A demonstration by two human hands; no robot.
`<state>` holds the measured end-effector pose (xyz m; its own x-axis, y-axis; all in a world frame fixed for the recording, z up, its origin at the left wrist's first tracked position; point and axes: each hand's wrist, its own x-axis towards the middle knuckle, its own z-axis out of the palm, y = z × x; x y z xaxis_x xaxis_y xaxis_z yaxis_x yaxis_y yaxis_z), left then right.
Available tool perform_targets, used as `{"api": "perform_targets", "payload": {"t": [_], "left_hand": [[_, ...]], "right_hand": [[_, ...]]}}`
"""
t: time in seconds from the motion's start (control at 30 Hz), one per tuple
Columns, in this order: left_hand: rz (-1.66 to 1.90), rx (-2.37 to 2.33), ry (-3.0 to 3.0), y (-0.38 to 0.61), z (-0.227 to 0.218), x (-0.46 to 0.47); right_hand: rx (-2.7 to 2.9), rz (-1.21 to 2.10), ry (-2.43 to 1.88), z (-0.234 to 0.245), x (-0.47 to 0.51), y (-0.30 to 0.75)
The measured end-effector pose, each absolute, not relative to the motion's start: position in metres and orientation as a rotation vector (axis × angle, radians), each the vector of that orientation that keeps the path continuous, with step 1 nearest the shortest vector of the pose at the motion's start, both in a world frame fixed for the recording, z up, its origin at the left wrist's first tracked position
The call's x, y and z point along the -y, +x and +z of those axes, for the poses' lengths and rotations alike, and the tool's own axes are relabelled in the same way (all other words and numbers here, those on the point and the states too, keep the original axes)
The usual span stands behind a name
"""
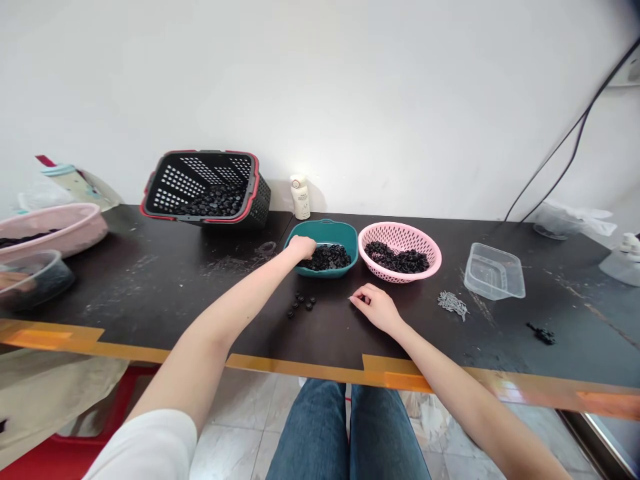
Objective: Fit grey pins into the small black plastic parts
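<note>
My left hand reaches over the rim of a teal plastic bowl, its fingers down among small black rubber-like pieces and hidden from view. Several loose black pieces lie on the dark tabletop just in front of the bowl. My right hand rests on the tabletop with its fingers curled, and whether they hold something small is hard to see. Beyond it stands a pink perforated basket holding a heap of similar black pieces.
A black-and-red slotted basket lies tilted at the back. Further along are a white bottle, a transparent plastic tray, a pile of small grey parts, and a pale pink basin. Orange tape lines the table's front edge.
</note>
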<state>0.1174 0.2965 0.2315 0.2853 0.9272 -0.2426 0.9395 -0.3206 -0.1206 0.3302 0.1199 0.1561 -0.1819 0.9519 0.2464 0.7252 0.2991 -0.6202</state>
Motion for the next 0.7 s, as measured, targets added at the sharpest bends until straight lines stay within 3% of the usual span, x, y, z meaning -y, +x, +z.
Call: {"api": "perform_targets", "payload": {"t": [0.2,0.33,0.5,0.7], "left_hand": [[-0.078,-1.814,2.533,0.120,0.252,-0.276],[0.641,-1.337,2.301,0.131,0.257,-0.221],[0.979,-0.729,1.543,0.158,0.210,-0.147],[1.029,-0.782,1.427,0.175,0.154,-0.136]], "right_hand": [[1.928,0.505,-1.447,0.158,-0.120,0.330],[1.765,0.486,-1.349,0.163,-0.118,0.330],[1.490,0.426,-1.199,0.173,-0.112,0.334],[1.566,0.390,-1.080,0.180,-0.111,0.339]]}}
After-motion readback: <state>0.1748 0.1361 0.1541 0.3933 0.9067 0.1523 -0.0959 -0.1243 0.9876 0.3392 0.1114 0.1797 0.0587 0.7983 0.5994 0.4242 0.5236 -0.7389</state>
